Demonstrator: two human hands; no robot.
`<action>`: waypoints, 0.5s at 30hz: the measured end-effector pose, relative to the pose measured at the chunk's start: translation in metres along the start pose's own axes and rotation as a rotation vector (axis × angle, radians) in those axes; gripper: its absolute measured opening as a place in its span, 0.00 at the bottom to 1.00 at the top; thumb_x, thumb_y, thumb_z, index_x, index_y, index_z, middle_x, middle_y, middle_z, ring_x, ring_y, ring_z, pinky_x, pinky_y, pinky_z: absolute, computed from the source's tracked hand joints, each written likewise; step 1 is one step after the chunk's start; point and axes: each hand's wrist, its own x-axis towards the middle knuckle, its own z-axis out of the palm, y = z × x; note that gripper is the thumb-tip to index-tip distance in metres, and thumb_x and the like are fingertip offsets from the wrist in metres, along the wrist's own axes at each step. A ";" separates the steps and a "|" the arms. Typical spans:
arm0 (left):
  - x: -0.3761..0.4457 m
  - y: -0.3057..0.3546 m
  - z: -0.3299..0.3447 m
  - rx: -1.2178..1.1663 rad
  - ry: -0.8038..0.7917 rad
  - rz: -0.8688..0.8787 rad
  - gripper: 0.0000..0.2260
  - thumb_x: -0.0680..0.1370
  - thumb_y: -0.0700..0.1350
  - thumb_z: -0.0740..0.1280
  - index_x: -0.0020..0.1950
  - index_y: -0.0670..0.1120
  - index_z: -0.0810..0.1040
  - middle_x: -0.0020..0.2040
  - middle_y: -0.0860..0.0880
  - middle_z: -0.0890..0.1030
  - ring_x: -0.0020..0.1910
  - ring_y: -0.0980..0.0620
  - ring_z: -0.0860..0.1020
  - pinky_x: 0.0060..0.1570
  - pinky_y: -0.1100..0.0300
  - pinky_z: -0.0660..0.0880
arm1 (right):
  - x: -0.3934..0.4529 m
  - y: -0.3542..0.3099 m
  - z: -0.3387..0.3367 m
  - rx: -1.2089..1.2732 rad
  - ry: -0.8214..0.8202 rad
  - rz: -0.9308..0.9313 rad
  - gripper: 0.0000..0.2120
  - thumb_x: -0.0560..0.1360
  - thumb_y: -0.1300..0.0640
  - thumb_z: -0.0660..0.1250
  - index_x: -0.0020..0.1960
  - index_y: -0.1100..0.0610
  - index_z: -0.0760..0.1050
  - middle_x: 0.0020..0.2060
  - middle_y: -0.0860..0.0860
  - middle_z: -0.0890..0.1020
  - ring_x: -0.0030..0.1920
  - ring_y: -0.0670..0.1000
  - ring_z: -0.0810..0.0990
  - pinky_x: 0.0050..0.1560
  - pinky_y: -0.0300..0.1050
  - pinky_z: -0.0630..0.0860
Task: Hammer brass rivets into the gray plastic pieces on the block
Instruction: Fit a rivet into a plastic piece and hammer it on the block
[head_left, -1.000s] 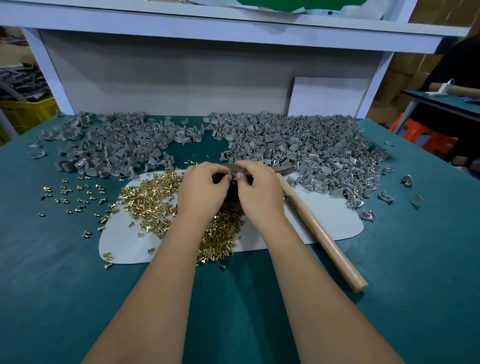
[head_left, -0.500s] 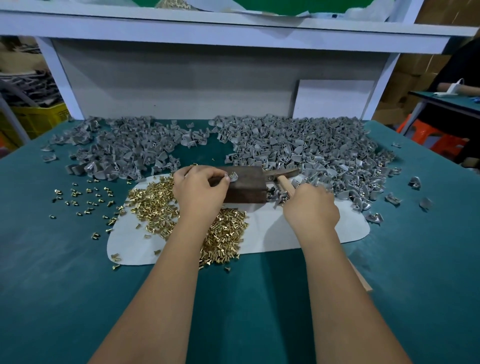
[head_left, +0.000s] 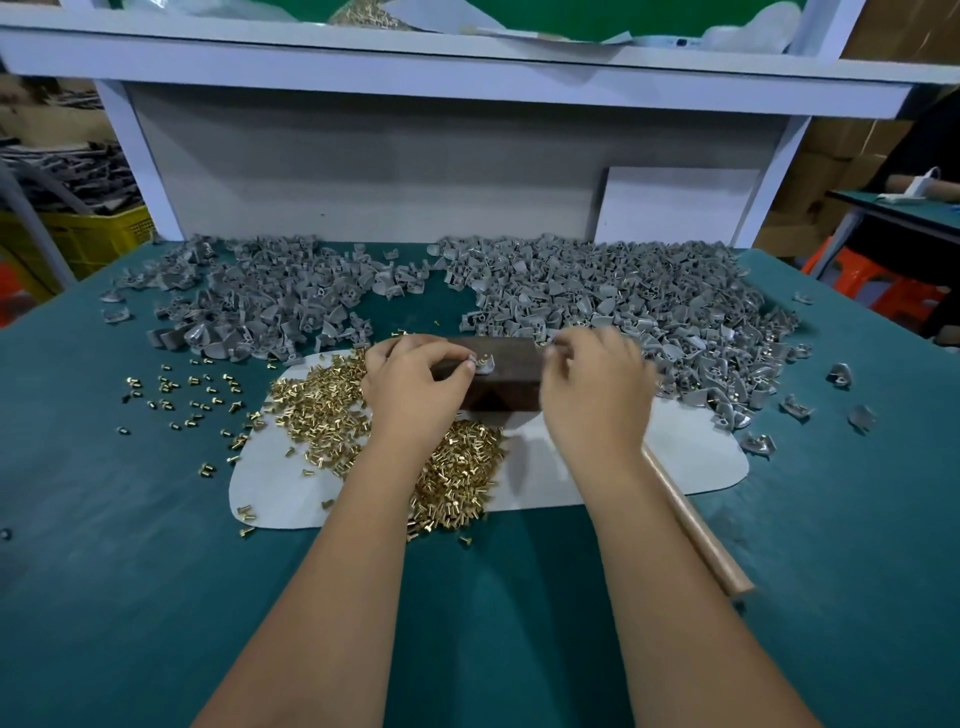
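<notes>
Head view, nearest first: a wooden hammer handle (head_left: 696, 525) lies on the teal surface (head_left: 130, 571) at the right. Brass rivets (head_left: 322, 410) heap on a white mat (head_left: 691, 462). Beyond, the left hand (head_left: 410, 384) pinches a gray plastic piece (head_left: 485, 365) on the dark block (head_left: 506, 382); the right hand (head_left: 592, 389) (blurred, grip unclear) hovers beside it. Gray pieces (head_left: 597, 291) pile farthest

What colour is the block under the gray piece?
Dark brown block, clearest in the head view, the only one.
</notes>
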 end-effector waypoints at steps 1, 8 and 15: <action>0.000 -0.001 0.000 0.007 -0.001 0.004 0.04 0.76 0.52 0.70 0.44 0.63 0.80 0.57 0.59 0.79 0.66 0.48 0.62 0.64 0.52 0.59 | -0.001 -0.008 0.004 0.122 -0.038 -0.029 0.10 0.78 0.51 0.61 0.56 0.52 0.78 0.51 0.47 0.78 0.54 0.50 0.73 0.59 0.48 0.69; 0.000 -0.003 0.001 0.050 0.019 0.014 0.04 0.76 0.53 0.70 0.49 0.59 0.84 0.58 0.59 0.79 0.66 0.48 0.62 0.58 0.57 0.57 | 0.002 -0.026 0.032 0.205 -0.163 -0.019 0.07 0.77 0.52 0.66 0.52 0.47 0.81 0.52 0.47 0.78 0.56 0.52 0.71 0.54 0.47 0.64; 0.002 -0.003 0.003 0.039 0.029 0.010 0.03 0.76 0.54 0.70 0.48 0.60 0.83 0.58 0.59 0.79 0.66 0.48 0.62 0.60 0.57 0.57 | 0.007 -0.025 0.031 0.316 -0.202 0.002 0.05 0.75 0.54 0.67 0.43 0.47 0.81 0.45 0.45 0.79 0.53 0.51 0.72 0.55 0.52 0.70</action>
